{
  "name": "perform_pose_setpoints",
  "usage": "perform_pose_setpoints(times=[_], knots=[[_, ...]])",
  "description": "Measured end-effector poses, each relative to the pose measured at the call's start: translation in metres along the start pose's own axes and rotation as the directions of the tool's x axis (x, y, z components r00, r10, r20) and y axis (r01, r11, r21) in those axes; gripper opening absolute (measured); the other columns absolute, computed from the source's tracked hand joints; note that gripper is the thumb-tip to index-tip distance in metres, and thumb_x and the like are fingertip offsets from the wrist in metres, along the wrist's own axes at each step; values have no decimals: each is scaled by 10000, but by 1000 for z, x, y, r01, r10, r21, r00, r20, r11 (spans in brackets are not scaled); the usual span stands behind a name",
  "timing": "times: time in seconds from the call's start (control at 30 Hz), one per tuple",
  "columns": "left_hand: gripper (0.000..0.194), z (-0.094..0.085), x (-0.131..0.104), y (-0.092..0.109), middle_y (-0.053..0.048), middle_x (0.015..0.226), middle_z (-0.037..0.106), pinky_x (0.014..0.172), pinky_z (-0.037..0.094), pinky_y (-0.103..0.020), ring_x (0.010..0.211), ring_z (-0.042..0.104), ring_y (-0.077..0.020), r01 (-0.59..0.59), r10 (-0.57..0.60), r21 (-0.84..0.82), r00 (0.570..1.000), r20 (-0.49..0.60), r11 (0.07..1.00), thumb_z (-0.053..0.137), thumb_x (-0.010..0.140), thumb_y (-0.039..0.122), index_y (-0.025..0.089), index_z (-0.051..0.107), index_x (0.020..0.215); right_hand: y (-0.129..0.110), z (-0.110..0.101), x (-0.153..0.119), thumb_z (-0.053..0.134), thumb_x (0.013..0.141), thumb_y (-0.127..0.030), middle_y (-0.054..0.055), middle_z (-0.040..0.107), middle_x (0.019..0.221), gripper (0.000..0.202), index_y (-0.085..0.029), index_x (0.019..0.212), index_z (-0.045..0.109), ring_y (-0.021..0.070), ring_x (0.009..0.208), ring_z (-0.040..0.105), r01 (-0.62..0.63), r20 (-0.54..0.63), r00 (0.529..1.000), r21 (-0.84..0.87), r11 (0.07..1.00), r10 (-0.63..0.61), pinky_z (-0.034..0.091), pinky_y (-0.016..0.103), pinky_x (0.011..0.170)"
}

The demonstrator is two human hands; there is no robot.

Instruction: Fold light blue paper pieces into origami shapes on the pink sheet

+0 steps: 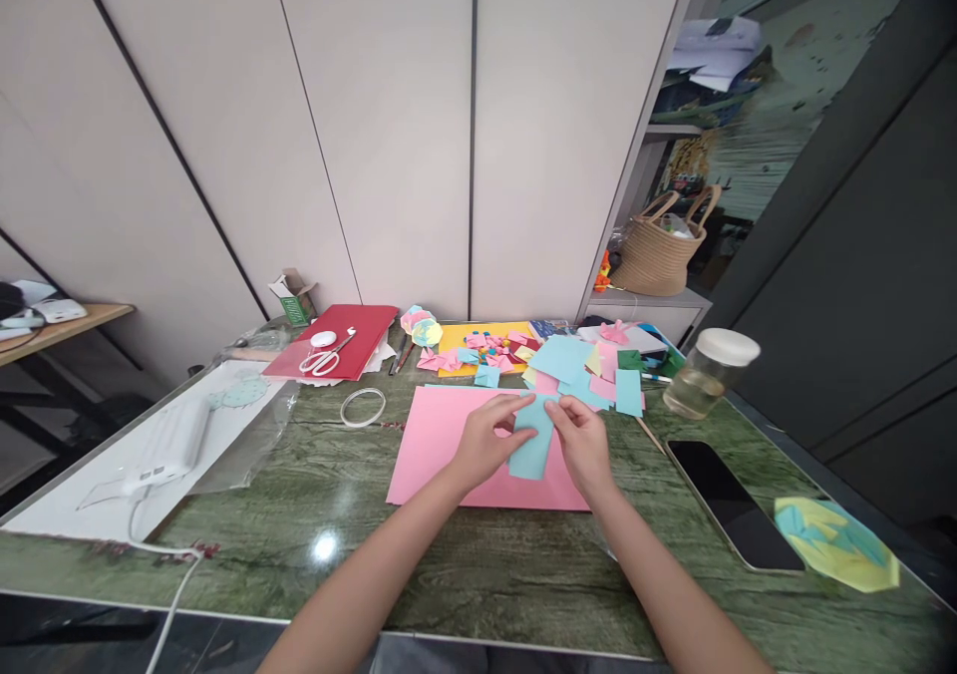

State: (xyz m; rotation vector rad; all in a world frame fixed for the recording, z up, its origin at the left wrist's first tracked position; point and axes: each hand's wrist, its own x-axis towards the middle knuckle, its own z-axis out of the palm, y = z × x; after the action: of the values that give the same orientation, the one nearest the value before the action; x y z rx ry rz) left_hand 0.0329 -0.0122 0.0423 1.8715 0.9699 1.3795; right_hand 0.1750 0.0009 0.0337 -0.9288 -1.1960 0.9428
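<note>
Two bare hands meet at one light-blue paper strip (529, 450), which is over the pink sheet (430, 440), its long side running near to far. The right hand (584, 443) pinches the strip's far right corner between thumb and fingers. The left hand (484, 443) has thumb and index tips spread along the left edge; whether it truly grips there, I cannot tell.

As a judgement, a crooked crease is the likeliest fault, caused by uneven pulls or by the loose near end swinging; too hard a pinch could dent the corner.

Just beyond lie loose light-blue cards (560, 357), some overlapping the pink sheet's far side; an elbow or sleeve of air could scatter them. Farther left are small folded pink pieces (449, 359) and white-handled scissors (323, 360) on a red folder (336, 330). To the right, a lidded jar of liquid (699, 380) stands near a smartphone (737, 505); a knock from the right forearm could tip it, and a loose lid would wet the paper.
</note>
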Motion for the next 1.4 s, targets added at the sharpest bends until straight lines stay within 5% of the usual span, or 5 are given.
perform_pose_setpoints(times=[0.87,1.03,1.4], knots=[[486,1,1,-2,-60,1078,500,567,454,-208,601,474,-51,58,-59,-23,998,-6,998,612,664,246,250,489,1134,-6,-4,2,561,706,-355,-30,450,613,192,-179,640,520,106,585,422,-148,170,978,146,978,123,363,231,570],[490,-3,3,-4,-58,1060,508,559,442,-209,588,467,-50,84,-85,-20,994,-64,996,593,683,240,246,463,1156,-7,-7,6,587,685,-334,-34,441,543,222,-164,563,514,97,539,408,-143,301,944,1,990,136,325,222,522],[472,-3,4,-5,-68,1060,504,557,437,-208,573,464,-45,70,-71,-13,993,-91,997,582,694,246,232,467,1152,-4,-5,5,567,702,-334,-43,443,479,263,-171,521,470,90,475,402,-24,227,972,-156,987,60,299,220,479]])
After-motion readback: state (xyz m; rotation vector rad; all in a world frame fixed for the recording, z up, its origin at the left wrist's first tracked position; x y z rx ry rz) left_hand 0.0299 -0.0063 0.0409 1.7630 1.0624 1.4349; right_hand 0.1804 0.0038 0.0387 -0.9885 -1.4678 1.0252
